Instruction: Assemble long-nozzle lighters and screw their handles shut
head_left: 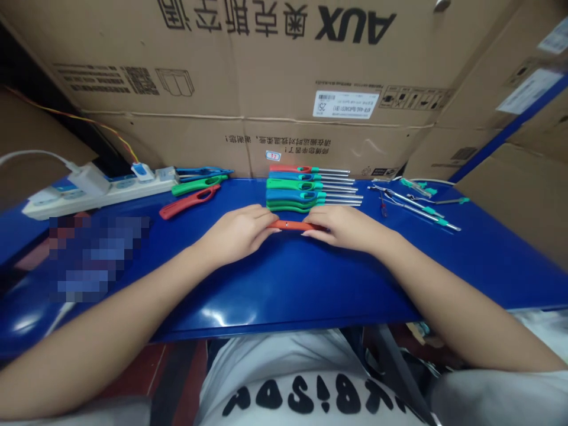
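Observation:
My left hand [244, 232] and my right hand [344, 228] are both closed on an orange-red lighter handle [289, 225], one at each end of it. The handle lies level, edge-on to me, over the blue table; my fingers cover both its ends. Just behind it is a stack of long-nosed lighters [293, 194] in red, blue and green, their metal tubes pointing right. To the left lie a red handle shell [190, 202], a green handle shell [199, 185] and blue ones [202, 172]. Loose metal tubes [410, 204] with green parts and thin wires lie at right.
A large cardboard sheet [186, 127] stands along the back of the blue table [284, 284]. At the left back is a white power strip [113, 190] with a plugged-in charger [91, 179] and cables. A blurred-out patch [95, 254] covers something at left.

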Demonstrator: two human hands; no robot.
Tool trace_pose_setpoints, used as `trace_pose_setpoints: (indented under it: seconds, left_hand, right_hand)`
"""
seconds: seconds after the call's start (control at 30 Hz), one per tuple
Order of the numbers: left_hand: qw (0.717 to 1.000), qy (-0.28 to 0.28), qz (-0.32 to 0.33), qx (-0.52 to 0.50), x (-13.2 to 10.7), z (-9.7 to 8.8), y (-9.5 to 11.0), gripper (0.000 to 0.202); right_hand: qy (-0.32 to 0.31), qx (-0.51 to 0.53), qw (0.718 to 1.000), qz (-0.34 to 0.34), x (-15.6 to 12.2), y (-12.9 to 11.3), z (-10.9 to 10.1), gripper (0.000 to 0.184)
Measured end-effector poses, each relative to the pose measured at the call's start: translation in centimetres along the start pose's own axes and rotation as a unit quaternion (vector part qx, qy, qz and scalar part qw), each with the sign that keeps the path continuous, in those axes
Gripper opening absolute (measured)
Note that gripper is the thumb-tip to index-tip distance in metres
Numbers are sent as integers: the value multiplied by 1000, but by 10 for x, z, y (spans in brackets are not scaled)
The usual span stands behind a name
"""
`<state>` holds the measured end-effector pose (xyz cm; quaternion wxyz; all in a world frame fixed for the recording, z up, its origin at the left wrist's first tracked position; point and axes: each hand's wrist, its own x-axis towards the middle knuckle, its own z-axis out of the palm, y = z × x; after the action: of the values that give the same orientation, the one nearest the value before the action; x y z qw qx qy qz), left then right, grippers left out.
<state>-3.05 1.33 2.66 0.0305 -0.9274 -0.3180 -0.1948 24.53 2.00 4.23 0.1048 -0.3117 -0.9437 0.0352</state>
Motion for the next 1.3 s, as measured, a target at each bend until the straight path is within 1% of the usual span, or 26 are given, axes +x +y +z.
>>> trace_pose_setpoints:
  seconds: [0.07,0.17,0.23,0.3,0.37,0.43,0.53,0.63,0.7,0.77,0.87,1.03,1.17,1.23,1.3]
  left_hand:
    - [999,18,-7,27,0,-7,-3,32]
    - [998,51,-26,34,-1,-13,-4,32]
    - [997,73,-30,25,-1,-14,-3,32]
    - [996,80,-13,22,-1,-11,-2,36]
    - [997,66,16,30,-1,-6,-1,38]
    - [998,48,32,36,-1,-1,0,38]
    - [999,30,30,29,-2,5,2,41]
    - [1000,20,20,4,-2,9,3,44]
    - [1000,14,12,-23,-2,10,3,43]
    - [999,4,0,-49,-2,11,3,44]
    - [997,-12,-22,-76,-1,9,4,46]
    - [992,-31,-42,-117,1,4,5,45]
    - [993,-42,-36,-105,0,5,10,44]
    - [995,-38,-30,-84,-1,6,14,43]
    - [997,-39,-26,-63,-2,8,18,42]
  right_hand:
    - [19,-13,1000,1,4,2,-8,24]
    - [77,-35,996,9,8,5,-13,25]
    - [109,-50,993,7,8,7,-10,28]
    - [112,-57,992,5,7,7,-4,31]
    - [98,-54,994,14,4,7,2,32]
    - [73,-27,997,27,1,7,7,33]
    - [45,51,997,35,-4,7,7,33]
    - [52,118,992,19,-9,8,5,28]
    - [57,129,990,1,-11,9,4,32]
    - [58,114,992,-12,-12,10,5,38]
    - [63,63,996,-18,-11,11,9,34]
    - [114,3,993,-26,-9,12,15,31]
    - [137,-11,990,-34,-8,6,18,30]
    - [131,-13,990,-46,-7,0,20,31]
    - [111,-11,992,-52,-4,-5,22,33]
